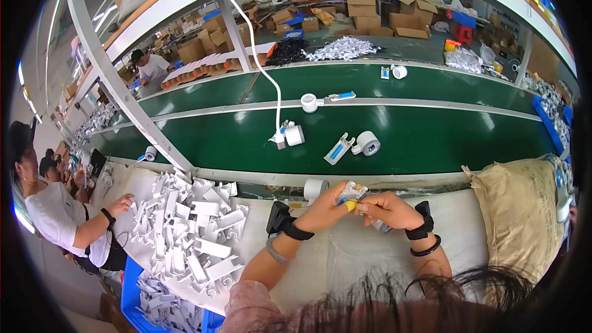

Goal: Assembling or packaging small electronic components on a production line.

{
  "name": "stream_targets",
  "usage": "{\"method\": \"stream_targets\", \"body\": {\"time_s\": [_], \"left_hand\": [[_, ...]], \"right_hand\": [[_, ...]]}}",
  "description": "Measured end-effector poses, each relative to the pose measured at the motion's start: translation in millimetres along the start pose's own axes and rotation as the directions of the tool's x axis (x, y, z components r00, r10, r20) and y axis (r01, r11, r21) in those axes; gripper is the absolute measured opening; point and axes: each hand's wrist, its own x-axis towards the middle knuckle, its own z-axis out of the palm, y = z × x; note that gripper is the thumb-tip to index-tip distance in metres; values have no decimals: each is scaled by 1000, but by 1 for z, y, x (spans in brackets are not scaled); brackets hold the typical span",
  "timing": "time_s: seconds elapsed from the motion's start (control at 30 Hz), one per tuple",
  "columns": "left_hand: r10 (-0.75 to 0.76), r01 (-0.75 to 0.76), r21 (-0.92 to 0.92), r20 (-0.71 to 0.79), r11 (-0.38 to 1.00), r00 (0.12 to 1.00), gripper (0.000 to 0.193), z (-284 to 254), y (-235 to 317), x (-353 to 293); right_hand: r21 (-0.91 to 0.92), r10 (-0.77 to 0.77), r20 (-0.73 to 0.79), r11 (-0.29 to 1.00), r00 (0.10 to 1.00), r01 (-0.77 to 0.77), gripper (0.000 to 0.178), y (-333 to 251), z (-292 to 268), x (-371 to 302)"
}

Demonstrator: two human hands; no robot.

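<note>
My left hand (324,209) is closed around a small white plastic housing (354,189), held over the near edge of the bench. A small yellow piece (350,205) shows between the two hands; its kind is not clear. Close against it, the fingers of my right hand (394,211) are pinched together, and what they hold is hidden. A white round lamp head (315,189) stands just beyond my left hand. Under my right hand, another round white-and-grey part (381,227) shows partly.
White plastic covers (185,222) lie heaped on my left, above a blue bin (132,296) of similar parts. Ahead, a green conveyor (246,139) carries several lamp heads. A white cable (265,68) hangs over it. A tan sack (518,222) stands right; a co-worker (58,209) sits left.
</note>
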Motion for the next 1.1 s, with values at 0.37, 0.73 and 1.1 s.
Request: {"method": "stream_targets", "body": {"time_s": [0.37, 0.73, 1.1], "left_hand": [[0, 113, 435, -253, 893, 968, 45, 12, 35, -5], [-91, -1, -323, -268, 946, 959, 31, 12, 0, 1], [-81, -4, -265, -307, 964, 948, 36, 18, -4, 0]], "right_hand": [[-333, -371, -271, 902, 888, 275, 14, 9, 0, 6], [-565, -570, -604, 799, 556, 206, 20, -1, 19, 20], [-605, -648, -647, 757, 402, 246, 17, 13, 29, 25]]}}
